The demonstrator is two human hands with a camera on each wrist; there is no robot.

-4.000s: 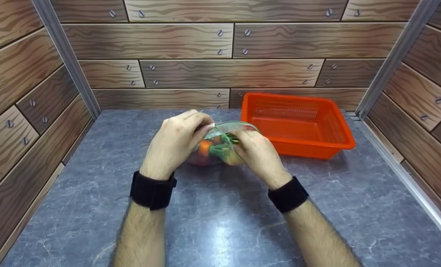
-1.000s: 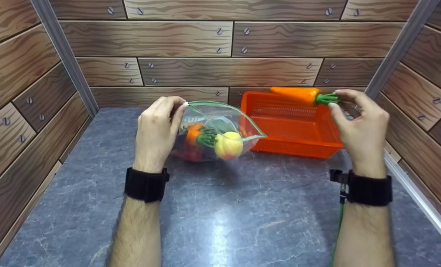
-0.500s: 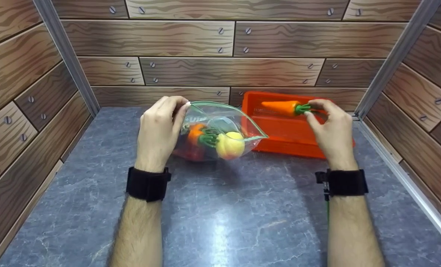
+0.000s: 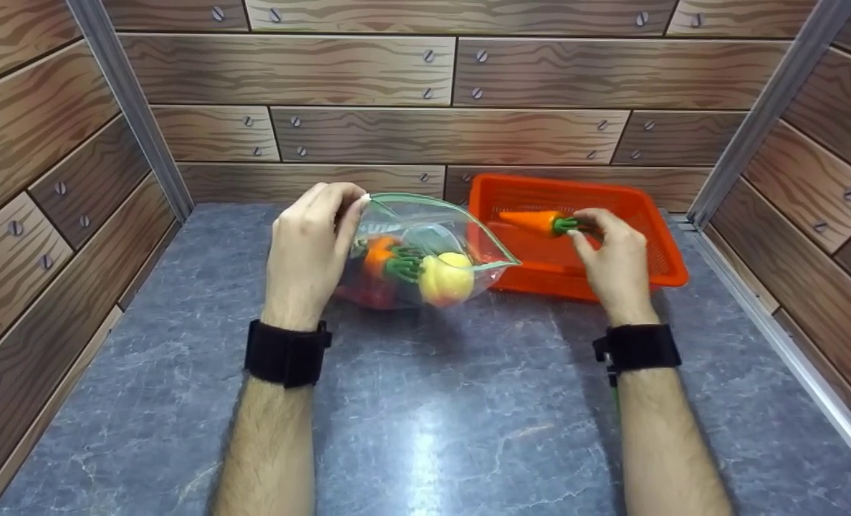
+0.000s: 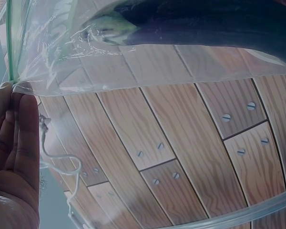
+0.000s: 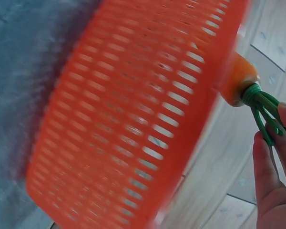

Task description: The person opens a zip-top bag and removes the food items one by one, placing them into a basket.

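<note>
My left hand [image 4: 311, 247] pinches the corner of a clear zip bag [image 4: 425, 215] with a green seal, its mouth spread apart. Inside the bag lie a yellow peach-like fruit [image 4: 445, 279], a carrot [image 4: 380, 256] with green stems and something red low down. The left wrist view shows a dark eggplant [image 5: 195, 24] in the bag too. Over the orange basket [image 4: 669, 269], my right hand [image 4: 615, 261] pinches another carrot [image 4: 533, 221] by its green stems, tip pointing left. From the right wrist, part of that carrot hides behind the basket's slotted wall.
The basket stands at the back right of the grey marbled table [image 4: 468, 416], close beside the bag. Wood-patterned walls [image 4: 361, 136] enclose the back and both sides, with metal posts [image 4: 748, 107] at the corners.
Earlier my right hand reached into the bag. It then held a carrot high at the right, and has since moved left and down over the basket. The left hand stays at the bag's corner.
</note>
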